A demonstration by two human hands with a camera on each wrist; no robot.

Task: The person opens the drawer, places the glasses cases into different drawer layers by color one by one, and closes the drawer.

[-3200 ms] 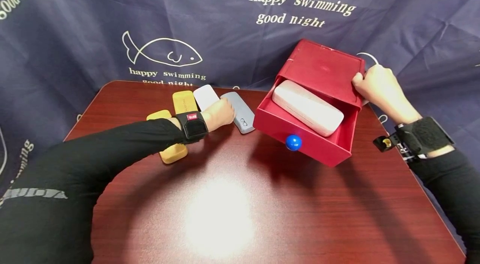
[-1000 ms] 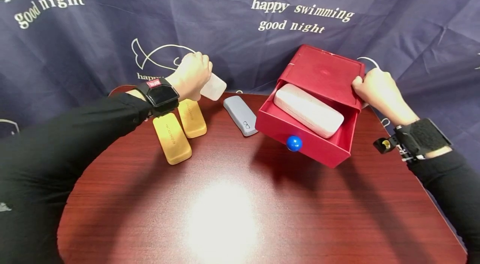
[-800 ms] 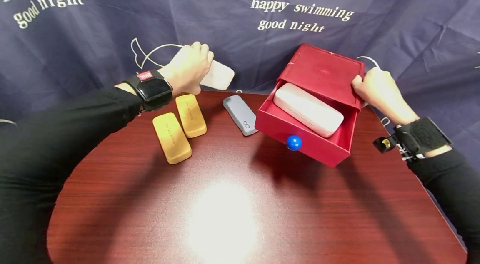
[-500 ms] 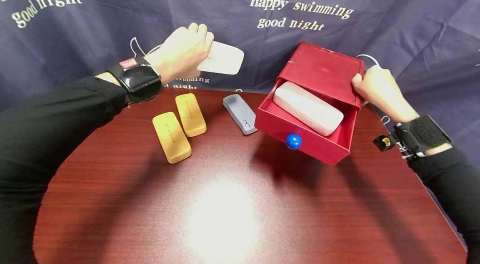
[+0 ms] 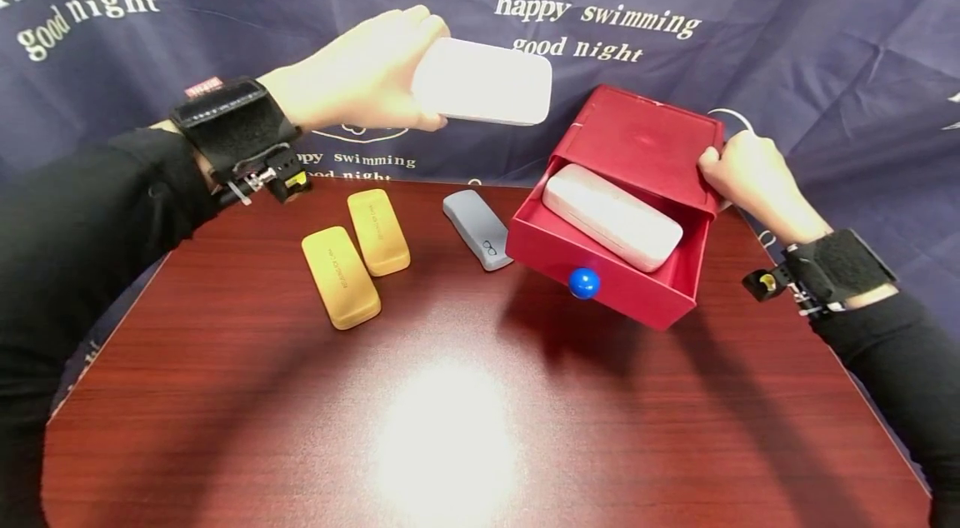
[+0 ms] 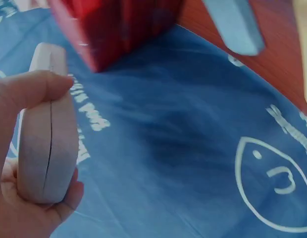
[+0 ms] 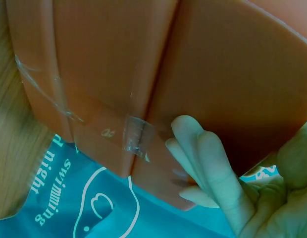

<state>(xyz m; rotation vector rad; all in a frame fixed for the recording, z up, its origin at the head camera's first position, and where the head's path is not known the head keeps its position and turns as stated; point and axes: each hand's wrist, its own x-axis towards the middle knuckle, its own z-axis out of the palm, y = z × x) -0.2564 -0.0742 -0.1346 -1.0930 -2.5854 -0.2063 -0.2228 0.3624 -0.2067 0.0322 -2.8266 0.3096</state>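
Observation:
My left hand (image 5: 375,74) grips a white glasses case (image 5: 487,82) by one end, up in front of the curtain. In the left wrist view, thumb and fingers wrap the case (image 6: 49,134), its seam facing the camera. My right hand (image 5: 753,174) holds the back right edge of a red drawer box (image 5: 645,141). Its fingers (image 7: 208,163) lie along the box's outer wall in the right wrist view. The drawer (image 5: 607,291), with a blue knob (image 5: 584,283), is pulled out, and a pinkish-white glasses case (image 5: 611,216) lies inside it.
Two yellow glasses cases (image 5: 341,278) (image 5: 378,232) lie side by side on the left of the brown table (image 5: 285,411). A grey-blue glasses case (image 5: 478,230) rests just left of the drawer. A dark blue curtain (image 5: 247,12) hangs behind the table.
My left hand has taken the white case from beside the yellow cases, lifted it and carried it right toward the red box. The right hand stays on the box.

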